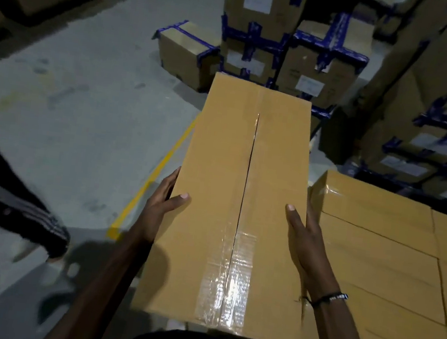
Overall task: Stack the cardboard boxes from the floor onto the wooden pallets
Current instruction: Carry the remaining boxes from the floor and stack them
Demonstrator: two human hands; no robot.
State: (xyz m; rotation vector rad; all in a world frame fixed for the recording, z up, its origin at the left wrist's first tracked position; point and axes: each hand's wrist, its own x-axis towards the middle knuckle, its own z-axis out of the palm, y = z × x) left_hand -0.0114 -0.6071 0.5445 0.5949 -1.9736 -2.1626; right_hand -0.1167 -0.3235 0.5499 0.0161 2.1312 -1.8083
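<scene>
1. Carrying a long cardboard box (236, 213) at waist height, the person has it clamped between both hands, one on each long side, near the end closest to the body.
2. The left hand (162, 204) lies flat against the left wall, thumb hooked over the top edge; the fingers run down the side out of view, so how far they curl under I cannot tell.
3. The right hand (303, 234) mirrors it on the right wall, thumb resting on the top face, fingers straight along the edge. A dark bracelet (327, 298) sits on that wrist.
4. The box is up off the grey floor (84, 94), its far end pointing at the blue-taped cartons (289, 50), with a stack of plain brown boxes (392, 262) just beside it on the right.
5. No pallet wood shows here; that brown stack looks like the likely landing spot.
6. Handling call: stiff walls, holding shape under a side squeeze, so probably moderate weight. The clear tape (226, 278) along the top seam is glossy and slick, so palms belong on bare cardboard.
7. With the grip this far back, the far end may dip; sliding the hands toward the middle would balance it better.
8. Another person's leg (13, 204) is at the left.
</scene>
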